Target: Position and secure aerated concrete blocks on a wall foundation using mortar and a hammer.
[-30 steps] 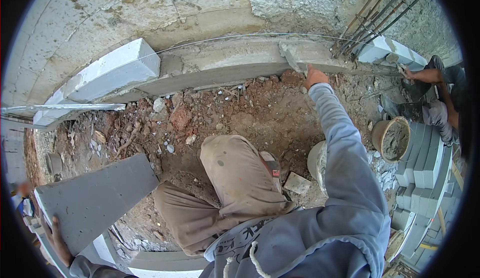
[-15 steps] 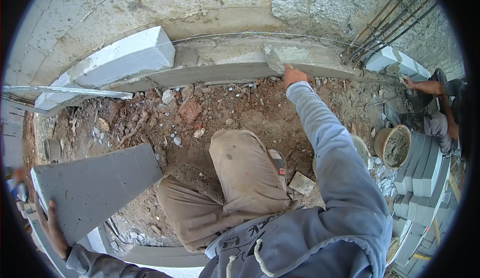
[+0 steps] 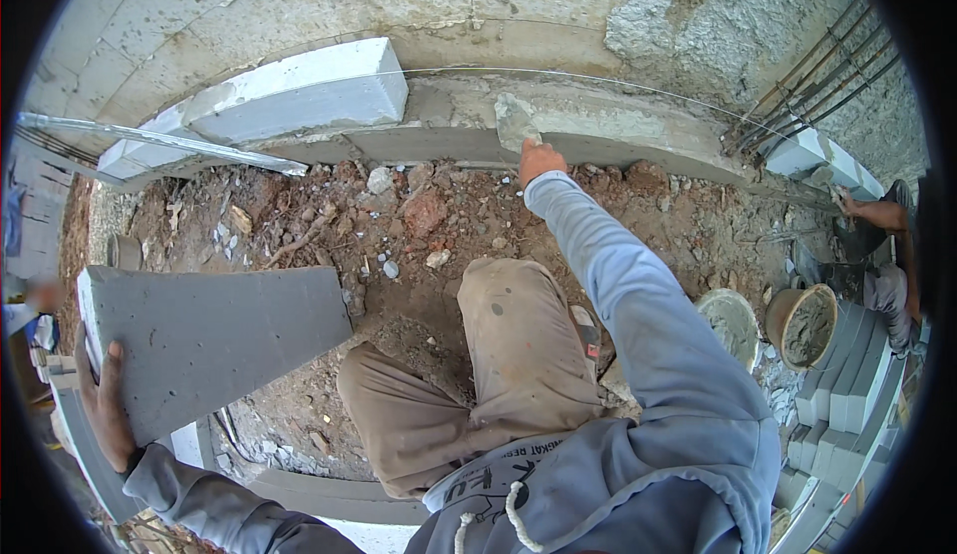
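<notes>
My right hand is closed round the handle of a mortar-smeared trowel. Its blade is at the front edge of a low grey block course, right of the white block laid on top. At lower left my left hand grips the end of a large grey block, fingers against its near left end. That block stands tilted beside my bent knee, and its underside is hidden.
A taut string runs above the course. Steel bars rise at far right, near a co-worker's hand. Mortar buckets and stacked blocks stand to the right. A metal straightedge lies left; rubble covers the ground.
My right hand has brought the trowel leftward along the course, and its blade has turned toward the front edge. The left hand still holds the grey block. The whole view has shifted.
</notes>
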Motion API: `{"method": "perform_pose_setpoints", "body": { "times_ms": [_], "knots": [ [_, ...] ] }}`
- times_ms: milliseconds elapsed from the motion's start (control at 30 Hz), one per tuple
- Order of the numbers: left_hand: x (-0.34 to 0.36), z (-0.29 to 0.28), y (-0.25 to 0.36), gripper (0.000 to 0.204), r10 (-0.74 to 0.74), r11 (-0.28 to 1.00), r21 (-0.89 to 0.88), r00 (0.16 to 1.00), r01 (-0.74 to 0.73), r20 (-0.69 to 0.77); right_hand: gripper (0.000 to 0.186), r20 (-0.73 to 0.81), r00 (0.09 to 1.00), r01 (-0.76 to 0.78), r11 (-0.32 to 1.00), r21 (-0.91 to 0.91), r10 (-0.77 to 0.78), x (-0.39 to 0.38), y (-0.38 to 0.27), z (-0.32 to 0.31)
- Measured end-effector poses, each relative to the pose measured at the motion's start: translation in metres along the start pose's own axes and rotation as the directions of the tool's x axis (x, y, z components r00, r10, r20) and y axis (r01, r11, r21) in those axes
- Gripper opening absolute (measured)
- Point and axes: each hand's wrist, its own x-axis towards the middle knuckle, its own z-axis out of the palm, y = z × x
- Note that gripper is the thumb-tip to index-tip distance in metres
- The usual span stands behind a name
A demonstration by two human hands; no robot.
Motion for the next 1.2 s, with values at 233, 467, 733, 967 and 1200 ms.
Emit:
{"method": "perform_pose_setpoints", "body": {
  "times_ms": [233, 467, 733, 967, 1200],
  "knots": [
    [0.013, 0.001, 0.009, 0.079, 0.009, 0.999, 0.051, 1.000, -0.009, 0.016, 0.026, 0.036, 0.994, 0.104, 0.994, 0.045, -0.105, 0.000, -0.060, 0.017],
    [0.019, 0.006, 0.006, 0.076, 0.006, 0.998, 0.058, 1.000, -0.006, -0.003, 0.023, 0.050, 0.965, 0.260, 0.965, -0.020, -0.259, -0.049, -0.010, 0.019],
    [0.016, 0.004, -0.001, 0.076, 0.041, 0.997, 0.063, 0.999, -0.040, -0.013, 0.043, 0.023, 0.999, -0.043, 0.992, 0.117, 0.040, -0.040, 0.040, -0.026],
    [0.001, 0.001, 0.007, 0.077, 0.010, 0.998, 0.057, 1.000, -0.010, -0.006, 0.045, 0.314, 0.949, -0.032, 0.991, 0.130, -0.011, 0.030, -0.006, -0.047],
    [-0.005, 0.004, 0.012, 0.078, 0.000, 0.999, 0.048, 0.999, 0.002, -0.037, 0.037, 0.237, 0.963, 0.106, 0.989, 0.100, -0.127, 0.023, -0.051, -0.030]
  ]
}}
